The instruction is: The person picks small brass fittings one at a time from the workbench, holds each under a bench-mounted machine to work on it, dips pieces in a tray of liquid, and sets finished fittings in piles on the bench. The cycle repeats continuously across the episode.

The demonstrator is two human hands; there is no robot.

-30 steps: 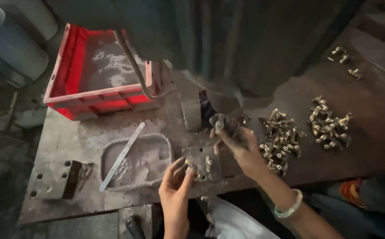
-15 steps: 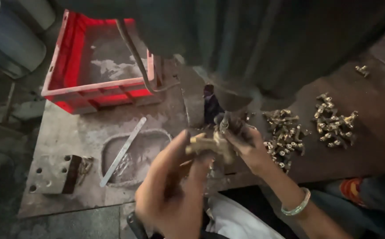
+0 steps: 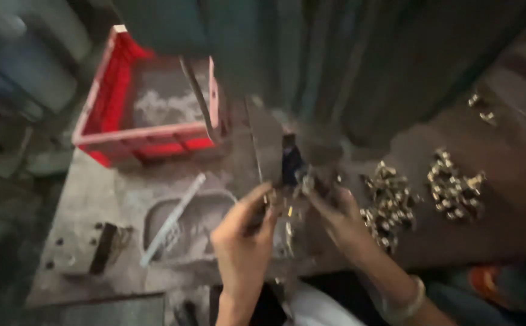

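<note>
Grey metal bench [image 3: 94,199] with open room at left, red crate [image 3: 148,121] near its far edge holding grey dust, left hand [image 3: 245,241] and right hand [image 3: 335,220] close together pinching small brass parts [image 3: 287,208] mid-bench, grip blurry, brass piles [image 3: 390,202] just right

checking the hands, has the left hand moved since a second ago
Yes. The left hand has risen from the near edge of the metal table toward the dark fixture, meeting the right hand.

Metal workshop — grimy steel bench [image 3: 94,199], brass fittings [image 3: 453,190], red crate [image 3: 148,142]
</note>
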